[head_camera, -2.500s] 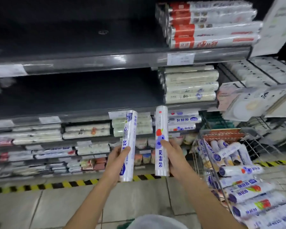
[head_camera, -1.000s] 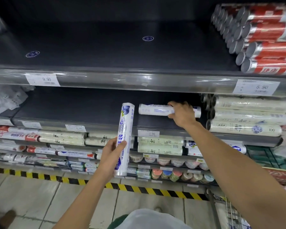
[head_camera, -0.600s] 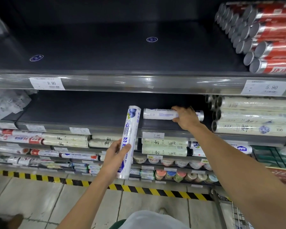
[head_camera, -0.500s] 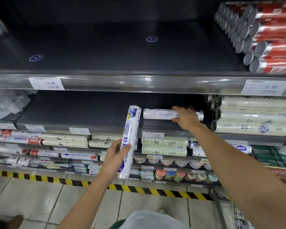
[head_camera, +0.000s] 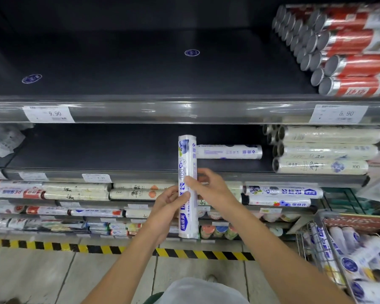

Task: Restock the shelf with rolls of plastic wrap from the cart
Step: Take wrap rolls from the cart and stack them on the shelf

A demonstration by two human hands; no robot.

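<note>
My left hand [head_camera: 169,202] grips a white and blue roll of plastic wrap [head_camera: 187,163] upright in front of the shelves. My right hand [head_camera: 211,187] has its thumb and fingers round the same roll, just above the left hand. A second white roll [head_camera: 228,152] lies on its side on the dark middle shelf [head_camera: 108,154], beside a stack of cream rolls [head_camera: 325,150]. The wire cart [head_camera: 316,242] at the lower right holds several more white and blue rolls [head_camera: 351,260].
Red and silver rolls [head_camera: 349,47] are stacked at the right of the top shelf [head_camera: 140,62]. Lower shelves are packed with rolls [head_camera: 75,191]. Price tags [head_camera: 48,114] hang on the shelf rails. A yellow-black stripe [head_camera: 53,246] runs along the floor.
My right hand let go of the roll it laid on the middle shelf and came back down to take hold of the upright roll in my left hand.
</note>
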